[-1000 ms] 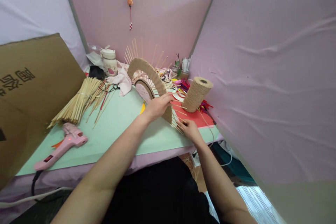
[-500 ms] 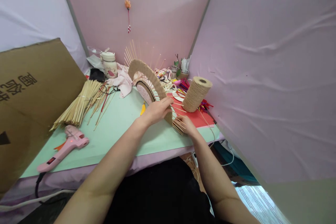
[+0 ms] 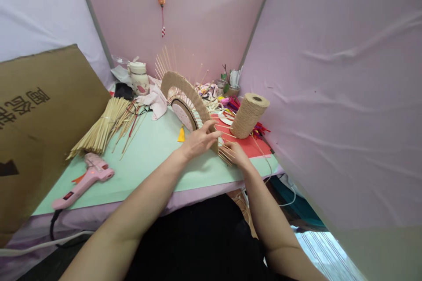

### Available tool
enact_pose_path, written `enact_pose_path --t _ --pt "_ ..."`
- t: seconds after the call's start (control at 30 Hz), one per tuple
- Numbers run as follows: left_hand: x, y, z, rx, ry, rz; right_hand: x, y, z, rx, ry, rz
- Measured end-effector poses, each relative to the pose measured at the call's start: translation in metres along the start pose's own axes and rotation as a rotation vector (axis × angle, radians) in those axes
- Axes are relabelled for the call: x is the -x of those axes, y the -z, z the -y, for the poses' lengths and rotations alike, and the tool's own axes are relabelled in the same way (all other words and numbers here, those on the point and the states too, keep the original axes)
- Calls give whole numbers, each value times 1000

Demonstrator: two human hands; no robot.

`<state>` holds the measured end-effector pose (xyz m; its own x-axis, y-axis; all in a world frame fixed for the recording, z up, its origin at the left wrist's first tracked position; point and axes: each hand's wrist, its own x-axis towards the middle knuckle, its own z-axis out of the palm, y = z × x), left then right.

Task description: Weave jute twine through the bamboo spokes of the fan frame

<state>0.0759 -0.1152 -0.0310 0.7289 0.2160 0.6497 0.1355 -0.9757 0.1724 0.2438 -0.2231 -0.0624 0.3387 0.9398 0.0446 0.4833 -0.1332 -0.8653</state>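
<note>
A half-round fan-shaped piece (image 3: 184, 82) of woven twine on thin sticks stands tilted on the table, with a pink patterned, dark-edged half-disc (image 3: 182, 114) at its centre. Bare stick ends poke out past its woven band. My left hand (image 3: 199, 139) rests at the band's near end, its fingers stretched and apart over the sticks. Behind the lowest sticks (image 3: 226, 156), my right hand (image 3: 235, 153) is curled with fingers closed; what they pinch is hidden. A twine spool (image 3: 249, 115) stands just beyond the hands. The yellow tassel (image 3: 181, 134) lies by the piece.
At left lie a stick bundle (image 3: 102, 127) and a pink glue gun (image 3: 82, 182), beside a cardboard sheet (image 3: 42, 109). A lidded bottle (image 3: 138, 78) and a pink cloth (image 3: 157, 103) are at the back. Red paper (image 3: 253, 148) lies under the spool. Fabric-covered panels surround the table.
My left hand's fingers have lifted and spread apart on the band. My right hand stays behind the sticks. The view has shifted slightly, and more of the yellow tassel shows.
</note>
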Motion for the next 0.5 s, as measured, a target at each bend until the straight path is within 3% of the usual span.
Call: enact_pose_path --t 0.2,0.5 --pt "-2 0 -3 -71 -31 61 0 1 3 -34 3 -19" --pt "-3 -7 8 -84 168 38 11 5 7 -63 -54 -5"
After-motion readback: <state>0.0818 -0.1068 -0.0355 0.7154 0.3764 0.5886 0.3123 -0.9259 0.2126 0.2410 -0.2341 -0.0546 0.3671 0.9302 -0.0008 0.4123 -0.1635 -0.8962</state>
